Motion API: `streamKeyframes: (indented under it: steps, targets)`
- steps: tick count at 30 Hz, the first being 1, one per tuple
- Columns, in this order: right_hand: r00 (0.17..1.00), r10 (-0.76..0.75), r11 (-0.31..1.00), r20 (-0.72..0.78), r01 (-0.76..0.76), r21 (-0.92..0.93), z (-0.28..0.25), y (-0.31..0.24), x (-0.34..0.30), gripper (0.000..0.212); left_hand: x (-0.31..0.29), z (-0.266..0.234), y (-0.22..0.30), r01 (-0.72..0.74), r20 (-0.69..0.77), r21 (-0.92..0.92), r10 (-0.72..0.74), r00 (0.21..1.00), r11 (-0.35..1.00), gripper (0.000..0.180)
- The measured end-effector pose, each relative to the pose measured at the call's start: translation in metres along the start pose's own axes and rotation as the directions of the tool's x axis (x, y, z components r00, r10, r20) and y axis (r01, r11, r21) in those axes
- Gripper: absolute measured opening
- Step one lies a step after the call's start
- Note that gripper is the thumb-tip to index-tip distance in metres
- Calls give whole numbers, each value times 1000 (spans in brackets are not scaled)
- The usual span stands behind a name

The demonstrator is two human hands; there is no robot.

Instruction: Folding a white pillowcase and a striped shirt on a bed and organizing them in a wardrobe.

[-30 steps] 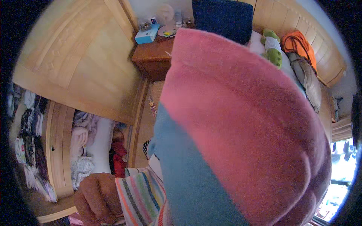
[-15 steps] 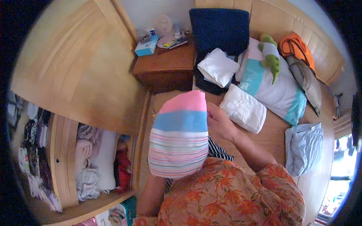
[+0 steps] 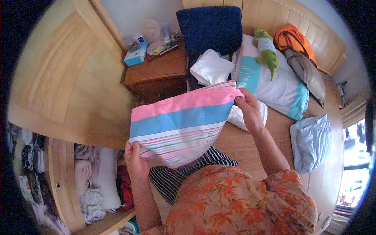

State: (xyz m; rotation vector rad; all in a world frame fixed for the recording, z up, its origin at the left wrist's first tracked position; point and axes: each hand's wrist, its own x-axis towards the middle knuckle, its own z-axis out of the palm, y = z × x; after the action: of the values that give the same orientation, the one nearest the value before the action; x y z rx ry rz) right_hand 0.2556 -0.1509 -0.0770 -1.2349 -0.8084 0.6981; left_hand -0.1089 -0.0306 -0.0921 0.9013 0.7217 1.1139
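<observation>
Left hand (image 3: 137, 162) pinches the lower left of a striped cloth (image 3: 178, 117); right hand (image 3: 251, 111) grips its upper right corner. It hangs between them, before the flowered shirt (image 3: 235, 196).

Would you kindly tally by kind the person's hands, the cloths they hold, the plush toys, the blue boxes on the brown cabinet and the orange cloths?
Hands: 2, the left hand and the right hand
Held cloths: 1, the striped cloth
Plush toys: 1, the green plush toy
Boxes: 1, the blue box
Orange cloths: 1, the orange cloth
Total: 6
</observation>
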Motion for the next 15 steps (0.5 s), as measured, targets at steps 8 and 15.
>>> streamKeyframes:
  steps: [8,15]
  targets:
    - [974,-190,982,-121,191,-3,-3,-30,-10,22,-4,10,-1,-106,-69,80,111,991,991,20]
    - [301,123,981,946,106,-161,-19,-39,-47,35,-28,-54,-57,119,-69,354,-101,992,928,19]
